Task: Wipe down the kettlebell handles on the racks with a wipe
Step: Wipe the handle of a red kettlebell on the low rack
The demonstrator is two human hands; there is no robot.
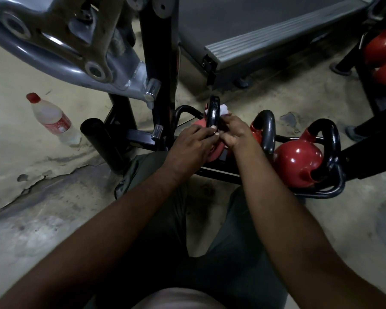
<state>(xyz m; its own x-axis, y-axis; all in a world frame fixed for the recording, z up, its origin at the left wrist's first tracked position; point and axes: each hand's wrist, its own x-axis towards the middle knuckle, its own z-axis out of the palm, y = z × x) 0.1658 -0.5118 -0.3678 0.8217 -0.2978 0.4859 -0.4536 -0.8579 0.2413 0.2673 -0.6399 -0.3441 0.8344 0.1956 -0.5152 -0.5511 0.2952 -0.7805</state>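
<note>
**Handle stands upright between your fingertips**

Head view: you are crouched at the low rack [321,193]. Both hands meet at its leftmost kettlebell [197,125]. That bell's black handle [213,111] rises as a narrow loop, its long axis running up and away from you. It sits directly beyond your fingertips, slightly closer to your right hand [234,130].

Your right fingers are curled and seem to pinch the white wipe [223,108] against the handle's right side. The wipe bunches out just above your knuckles, beside the top of the loop.

Your left hand [187,144] reaches across from the other side, its fingertips [214,128] resting on the lower leg of the handle. You cannot tell from here whether the thumb closes round behind it.

The coming stroke likely runs along that loop, up over the crown and down the far leg, so keep the bell steadied.

Two more red kettlebells [299,161] wait to your right on the same rack, handles untouched. A plastic bottle [51,119] stands well apart on the floor to the left.
</note>
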